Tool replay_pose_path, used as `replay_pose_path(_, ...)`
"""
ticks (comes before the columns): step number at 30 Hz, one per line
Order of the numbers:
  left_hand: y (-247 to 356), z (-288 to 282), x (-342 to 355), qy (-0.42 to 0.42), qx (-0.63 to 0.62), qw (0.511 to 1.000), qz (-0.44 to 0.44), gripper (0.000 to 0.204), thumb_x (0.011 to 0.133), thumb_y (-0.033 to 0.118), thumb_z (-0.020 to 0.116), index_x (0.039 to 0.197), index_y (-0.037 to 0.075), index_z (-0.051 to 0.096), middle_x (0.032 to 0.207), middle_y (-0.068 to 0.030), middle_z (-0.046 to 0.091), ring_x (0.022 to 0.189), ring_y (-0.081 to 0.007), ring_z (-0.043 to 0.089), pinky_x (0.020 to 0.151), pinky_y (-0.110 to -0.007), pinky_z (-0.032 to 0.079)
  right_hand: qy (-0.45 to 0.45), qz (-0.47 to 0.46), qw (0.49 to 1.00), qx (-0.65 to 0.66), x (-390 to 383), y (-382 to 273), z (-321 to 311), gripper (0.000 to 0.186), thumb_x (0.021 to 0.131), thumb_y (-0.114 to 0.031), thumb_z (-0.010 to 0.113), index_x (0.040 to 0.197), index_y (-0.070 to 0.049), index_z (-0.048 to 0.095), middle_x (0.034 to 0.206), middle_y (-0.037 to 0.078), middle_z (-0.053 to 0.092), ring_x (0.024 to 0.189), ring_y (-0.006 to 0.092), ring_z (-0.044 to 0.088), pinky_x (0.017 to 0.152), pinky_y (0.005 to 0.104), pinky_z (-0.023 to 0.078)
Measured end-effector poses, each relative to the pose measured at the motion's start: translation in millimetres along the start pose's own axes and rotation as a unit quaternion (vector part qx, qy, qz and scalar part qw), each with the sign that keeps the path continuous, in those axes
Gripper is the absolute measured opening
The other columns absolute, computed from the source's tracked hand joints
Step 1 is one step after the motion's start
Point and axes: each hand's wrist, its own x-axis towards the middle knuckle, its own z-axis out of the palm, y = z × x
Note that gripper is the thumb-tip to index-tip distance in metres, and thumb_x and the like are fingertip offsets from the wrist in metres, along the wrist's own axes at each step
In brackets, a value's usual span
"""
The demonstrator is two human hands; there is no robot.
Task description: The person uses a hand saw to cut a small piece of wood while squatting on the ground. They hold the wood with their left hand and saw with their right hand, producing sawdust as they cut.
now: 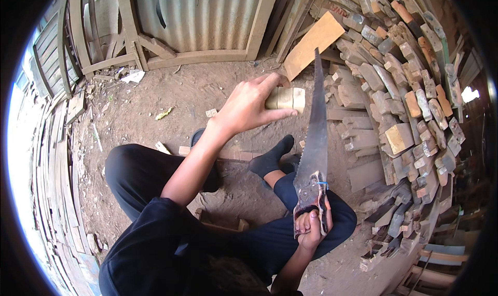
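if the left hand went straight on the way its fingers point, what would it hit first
Likely the saw blade, just right of the pale wooden piece in the left hand; whether they're at the same depth is unclear.

Earth floor, wood-framed corrugated panel, bright light at left.

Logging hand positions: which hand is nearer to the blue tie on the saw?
Right. The right hand grips the handle just below the blue tie; the left hand is farther ahead, to its left.
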Motion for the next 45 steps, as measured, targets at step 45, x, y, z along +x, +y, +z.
replay_pose_path(45,4,17,-6,-0.076,0.043,0.995,0.053,0.05,0.061,0.021,0.085,0.106,0.007,0.071,0.1,-0.0078,0.066,0.094,-0.0294,0.065,0.082,-0.041,0.054,0.083,0.202,0.965,-0.148,27,97,-62,0.045,0.094,0.001,0.056,0.139,0.001,0.054,0.071,-0.002,0.053,0.047,0.0034,0.038,0.043,0.0226,0.031)
